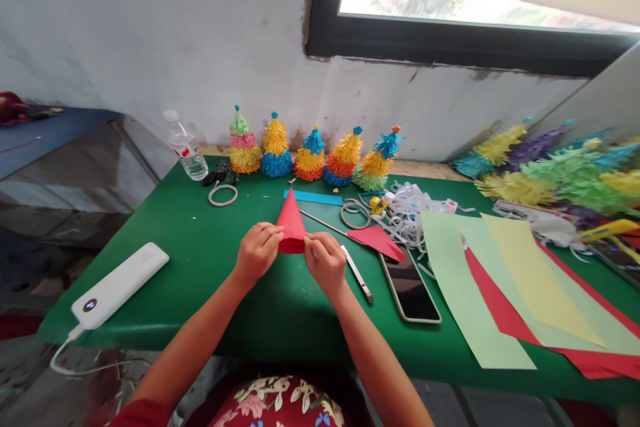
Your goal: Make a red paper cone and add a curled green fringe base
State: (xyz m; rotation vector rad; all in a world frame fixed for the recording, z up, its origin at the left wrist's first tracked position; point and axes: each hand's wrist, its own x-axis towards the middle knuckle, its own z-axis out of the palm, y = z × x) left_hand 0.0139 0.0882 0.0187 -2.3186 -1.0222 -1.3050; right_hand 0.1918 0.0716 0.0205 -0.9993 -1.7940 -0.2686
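Note:
A red paper cone (291, 221) is held between my two hands over the green table, tip up and its open base facing me. My left hand (257, 253) pinches the cone's left lower side. On the other side, my right hand (326, 261) pinches its lower right edge. Behind the cone lies a blue paper strip (320, 197). To the right of my right hand are tweezers (358, 275), a thin stick (323, 221) and a red paper scrap (377, 241) partly over a phone (411, 287).
Several fringed paper trees (275, 150) line the wall, with more (560, 160) piled at right. A water bottle (186, 148) stands back left; a white power bank (120, 285) with a cable lies front left. Shredded paper (407, 217) and coloured sheets (470, 293) cover the right side.

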